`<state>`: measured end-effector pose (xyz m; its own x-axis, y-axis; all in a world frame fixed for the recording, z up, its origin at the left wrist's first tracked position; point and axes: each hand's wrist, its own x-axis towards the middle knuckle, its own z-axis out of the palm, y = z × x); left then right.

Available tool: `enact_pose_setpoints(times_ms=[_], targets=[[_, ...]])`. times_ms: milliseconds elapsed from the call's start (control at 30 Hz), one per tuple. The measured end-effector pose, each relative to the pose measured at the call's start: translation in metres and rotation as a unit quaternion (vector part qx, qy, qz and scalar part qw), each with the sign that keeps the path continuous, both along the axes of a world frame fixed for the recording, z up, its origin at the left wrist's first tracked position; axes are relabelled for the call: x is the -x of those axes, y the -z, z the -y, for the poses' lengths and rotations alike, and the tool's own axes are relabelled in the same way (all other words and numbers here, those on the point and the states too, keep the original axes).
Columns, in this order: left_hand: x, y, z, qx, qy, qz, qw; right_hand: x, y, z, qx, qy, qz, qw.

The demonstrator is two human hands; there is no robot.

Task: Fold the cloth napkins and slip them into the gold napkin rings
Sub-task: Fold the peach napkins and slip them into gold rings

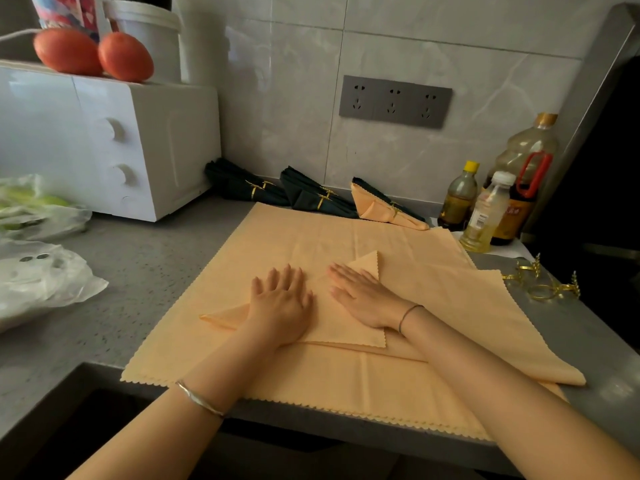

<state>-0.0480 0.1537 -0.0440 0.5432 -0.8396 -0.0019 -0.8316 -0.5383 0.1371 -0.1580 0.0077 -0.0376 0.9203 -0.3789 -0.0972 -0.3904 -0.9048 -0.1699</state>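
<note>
A peach cloth napkin, folded into a triangle, lies on top of a flat peach napkin spread over the grey counter. My left hand presses flat on the fold's left part. My right hand lies flat on its right part, fingers straight. Another peach napkin lies folded to the right. Loose gold napkin rings sit at the counter's right edge. Against the back wall lie dark napkins in gold rings and a peach one in a ring.
A white microwave with two tomatoes on top stands at the back left. Plastic bags lie at the left. Oil and sauce bottles stand at the back right. The counter's front edge runs below the napkin.
</note>
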Motion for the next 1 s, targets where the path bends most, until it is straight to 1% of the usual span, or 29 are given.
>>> enact_pose_setpoints(times_ms=[300,367,433,467,500,633,700,833,867,1000], targets=[[-0.002,0.002,0.0,0.002,0.006,-0.005,1.0,0.014,-0.006,0.051,-0.019,0.093,0.006,0.996],[-0.002,0.002,-0.001,0.003,0.015,-0.007,1.0,0.016,-0.008,0.055,-0.056,0.113,0.046,0.991],[-0.004,0.0,-0.002,-0.004,0.024,-0.014,1.0,0.022,-0.014,0.062,-0.115,0.16,0.128,0.972],[-0.004,0.0,-0.003,-0.009,0.027,-0.02,0.999,0.027,-0.018,0.066,-0.127,0.181,0.155,0.963],[-0.003,-0.001,-0.003,-0.013,0.028,-0.025,0.999,0.035,-0.023,0.072,-0.125,0.198,0.159,0.959],[0.003,-0.009,0.01,0.0,0.038,-0.037,0.999,0.063,-0.029,0.1,-0.131,0.255,0.109,0.952],[0.014,-0.012,0.022,0.013,0.049,-0.045,0.998,0.071,-0.025,0.107,-0.12,0.266,0.09,0.952],[0.04,-0.004,0.044,0.029,0.065,-0.033,0.997,0.075,-0.011,0.112,-0.076,0.269,0.139,0.95],[0.044,-0.002,0.048,0.033,0.059,-0.029,0.997,0.075,-0.013,0.114,-0.067,0.275,0.138,0.949],[0.047,0.001,0.055,0.032,0.039,-0.024,0.998,0.074,-0.027,0.123,-0.039,0.297,0.073,0.951]])
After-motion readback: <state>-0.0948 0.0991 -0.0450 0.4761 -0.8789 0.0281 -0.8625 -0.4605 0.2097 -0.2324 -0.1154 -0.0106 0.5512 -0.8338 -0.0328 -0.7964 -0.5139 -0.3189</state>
